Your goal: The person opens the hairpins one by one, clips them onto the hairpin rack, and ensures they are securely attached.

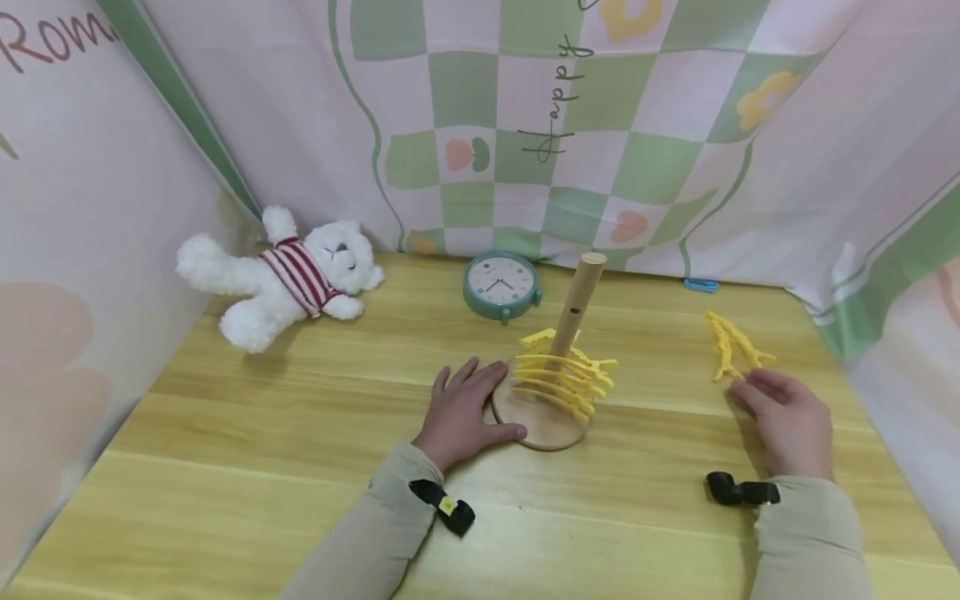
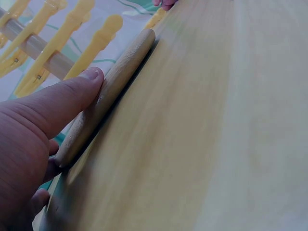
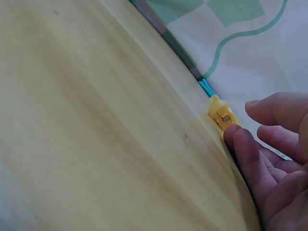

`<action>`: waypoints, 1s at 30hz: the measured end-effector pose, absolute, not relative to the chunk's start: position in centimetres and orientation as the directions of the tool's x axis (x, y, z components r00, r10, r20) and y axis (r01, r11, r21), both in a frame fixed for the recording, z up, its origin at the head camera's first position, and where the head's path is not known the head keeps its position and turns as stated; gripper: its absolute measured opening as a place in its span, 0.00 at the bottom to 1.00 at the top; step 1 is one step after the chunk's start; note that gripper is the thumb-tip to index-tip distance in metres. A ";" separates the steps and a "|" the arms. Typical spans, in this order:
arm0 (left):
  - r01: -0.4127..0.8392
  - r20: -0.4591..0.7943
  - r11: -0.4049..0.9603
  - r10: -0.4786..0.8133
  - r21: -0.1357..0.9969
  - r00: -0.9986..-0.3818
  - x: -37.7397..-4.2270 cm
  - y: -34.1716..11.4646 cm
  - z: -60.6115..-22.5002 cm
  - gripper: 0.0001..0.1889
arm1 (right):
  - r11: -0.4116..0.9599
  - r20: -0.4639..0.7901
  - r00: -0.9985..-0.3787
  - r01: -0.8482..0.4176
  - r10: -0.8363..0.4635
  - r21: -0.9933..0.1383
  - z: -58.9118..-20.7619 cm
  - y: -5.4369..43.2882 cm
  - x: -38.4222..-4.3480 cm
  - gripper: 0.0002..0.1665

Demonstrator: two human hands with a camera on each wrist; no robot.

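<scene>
yellow piece (image 1: 722, 343) lies on the table (image 1: 225, 467) just beyond the right hand (image 1: 791, 421), its v narrowing away toward the back and slightly left, its split ends facing the hand. the right hand is plainly nearer, fingertips at one near end; i cannot tell whether they pinch it. the left hand (image 1: 465, 417), well apart, rests with thumb and fingers spread at the base's (image 1: 547, 429) left rim.

Both forearms (image 1: 367, 525) extend forward, well apart. The left hand (image 1: 459, 421) spreads its thumb (image 1: 506, 432) from the fingers (image 1: 486, 380); the right hand (image 1: 793, 423) has softly bent fingers, partly separated.
</scene>
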State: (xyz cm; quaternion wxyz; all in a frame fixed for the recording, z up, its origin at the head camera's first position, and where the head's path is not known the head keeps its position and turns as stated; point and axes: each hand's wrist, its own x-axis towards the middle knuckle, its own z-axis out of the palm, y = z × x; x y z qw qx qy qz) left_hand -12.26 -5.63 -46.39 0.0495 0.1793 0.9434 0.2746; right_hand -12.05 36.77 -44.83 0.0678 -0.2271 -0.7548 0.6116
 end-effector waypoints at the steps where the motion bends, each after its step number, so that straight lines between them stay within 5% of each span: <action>1: 0.312 0.007 0.785 0.365 0.536 -0.931 -12.3 -5.6 -46.4 0.52 | 0.134 -0.178 -0.888 0.256 0.425 -0.957 -44.8 36.7 -12.1 0.20; 18: 0.305 -0.004 0.791 0.362 0.530 -0.932 -12.3 -5.6 -46.4 0.52 | -0.028 -0.181 -0.891 0.186 0.417 -0.982 -44.8 36.5 -12.2 0.20; 30: 0.298 -0.015 0.796 0.359 0.527 -0.933 -12.4 -5.6 -46.5 0.52 | 0.033 -0.183 -0.927 0.205 0.326 -0.978 -44.6 36.4 -11.9 0.21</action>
